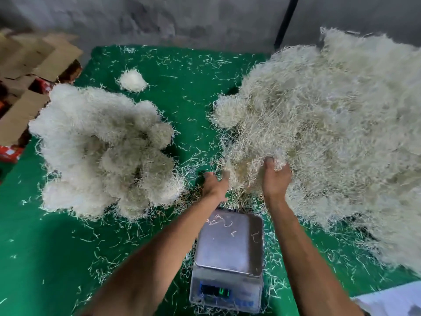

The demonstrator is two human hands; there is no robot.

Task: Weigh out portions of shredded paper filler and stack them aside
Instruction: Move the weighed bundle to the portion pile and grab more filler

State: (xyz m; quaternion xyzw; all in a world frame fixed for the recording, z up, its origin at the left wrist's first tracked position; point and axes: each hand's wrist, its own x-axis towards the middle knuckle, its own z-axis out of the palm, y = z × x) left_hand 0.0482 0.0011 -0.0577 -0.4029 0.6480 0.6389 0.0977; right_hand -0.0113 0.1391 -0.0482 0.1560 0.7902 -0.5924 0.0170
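Shredded paper filler, loose heap [330, 133], fills the right half of the green worktop [186, 71]. At its near edge we see the right hand [276, 176] with fingers curled into the strands, gripping a tuft, and the left hand [215, 183] beside it, fingers spread wide and reaching into the same edge; it holds nothing that we can make out. The step in hand, we judge, is gathering a fresh portion from the heap.

Just below the hands stands the scale [227, 258]. Its steel pan carries only a few stray strands, and the green display is lit, though the digits are too blurred to read. The next move, we judge, calls for lifting a cohesive clump clear of the heap, which will tend to drag trailing strands, and setting it wholly on the pan so nothing hangs onto the worktop.

To the left lies the stack of weighed portions [102, 151], rounded tufts piled together, with one small tuft [133, 80] apart behind it. Cardboard boxes [34, 71] sit at the far left edge.
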